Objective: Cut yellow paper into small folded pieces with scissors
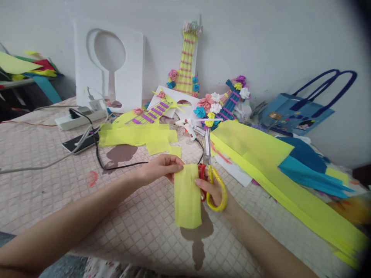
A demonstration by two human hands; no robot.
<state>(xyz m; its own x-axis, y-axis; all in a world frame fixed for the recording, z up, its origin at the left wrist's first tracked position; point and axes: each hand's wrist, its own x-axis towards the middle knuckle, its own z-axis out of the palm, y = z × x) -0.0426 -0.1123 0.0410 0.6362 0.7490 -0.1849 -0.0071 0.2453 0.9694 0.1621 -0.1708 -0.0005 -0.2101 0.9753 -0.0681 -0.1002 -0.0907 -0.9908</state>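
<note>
A short strip of yellow crepe paper (pixel 188 202) hangs between my hands above the table. My left hand (pixel 162 166) is closed, pinching the strip's upper left corner between thumb and fingers. At the strip's right edge, the thumb of my right hand (pixel 213 191) presses on the paper. That same hand also holds scissors (pixel 222 193) with one yellow and one red handle, their blades pointing away from me. The fingers behind the paper are hidden. More cut yellow paper pieces (pixel 130 135) lie just beyond my left hand.
A white glue gun (pixel 188 127) rests beyond the scissors. Its black cable crosses toward a phone (pixel 81 142) and a power strip (pixel 84 117). Long yellow crepe paper (pixel 261 162) covers the right side. Flower-decorated crafts (pixel 187 61), a white cut-out board (pixel 133 73) and a blue bag (pixel 298 114) stand behind.
</note>
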